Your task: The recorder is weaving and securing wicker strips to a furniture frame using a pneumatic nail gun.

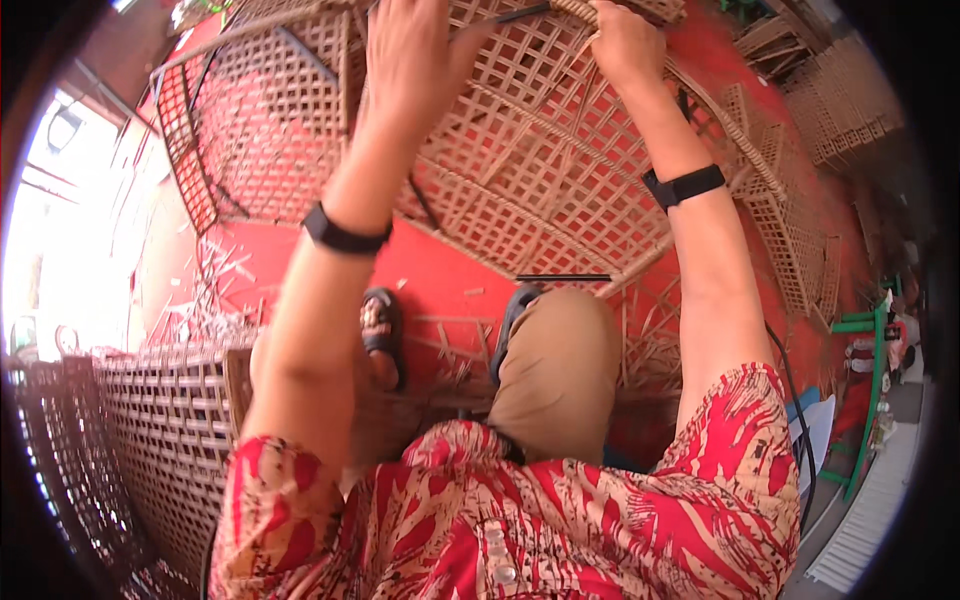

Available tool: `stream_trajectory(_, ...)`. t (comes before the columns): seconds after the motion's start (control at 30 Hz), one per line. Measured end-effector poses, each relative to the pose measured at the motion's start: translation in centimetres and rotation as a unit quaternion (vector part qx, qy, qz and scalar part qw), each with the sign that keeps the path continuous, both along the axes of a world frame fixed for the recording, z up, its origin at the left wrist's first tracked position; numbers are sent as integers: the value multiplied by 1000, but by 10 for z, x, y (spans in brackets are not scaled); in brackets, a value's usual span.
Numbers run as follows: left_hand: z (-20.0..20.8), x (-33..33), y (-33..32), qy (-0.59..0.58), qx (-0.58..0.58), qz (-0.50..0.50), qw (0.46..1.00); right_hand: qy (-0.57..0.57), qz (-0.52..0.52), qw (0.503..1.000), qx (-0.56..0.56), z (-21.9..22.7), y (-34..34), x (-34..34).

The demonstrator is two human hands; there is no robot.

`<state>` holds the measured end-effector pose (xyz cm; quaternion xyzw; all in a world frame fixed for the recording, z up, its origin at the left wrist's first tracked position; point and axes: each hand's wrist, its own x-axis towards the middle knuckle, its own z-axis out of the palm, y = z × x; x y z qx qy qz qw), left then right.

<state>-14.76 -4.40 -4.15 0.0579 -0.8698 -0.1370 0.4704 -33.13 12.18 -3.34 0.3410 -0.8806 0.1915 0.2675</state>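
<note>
A large woven cane lattice frame (555, 170) stretches before me, with open square mesh and dark rods along parts of its structure. My left hand (412, 62) reaches over it at the top edge, thumb stretched out to the right; the fingertips are cut off by the picture's edge. Farther right, my right hand (628, 48) has its fingers curled on the cane-wrapped rim (574, 10) of the frame. Both arms are extended forward, each with a black band at the wrist. What lies under the left palm is hidden.
Cut cane strips (640, 345) litter the red floor (430, 275) around my feet. A tall woven cane piece (170, 400) stands close at my left. More lattice pieces (790, 240) lean at the right, near a green metal frame (872, 380). A dark cable (790, 385) hangs by my right arm.
</note>
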Motion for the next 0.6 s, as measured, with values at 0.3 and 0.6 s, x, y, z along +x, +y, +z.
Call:
stream_trajectory(0.3,12,-18,-58,-94,-178,-32,979,157,55,986,16,-31,-39,82)
stream_trajectory(0.6,-25,-5,-88,-126,-222,9,967,247,100,963,45,-30,-26,161)
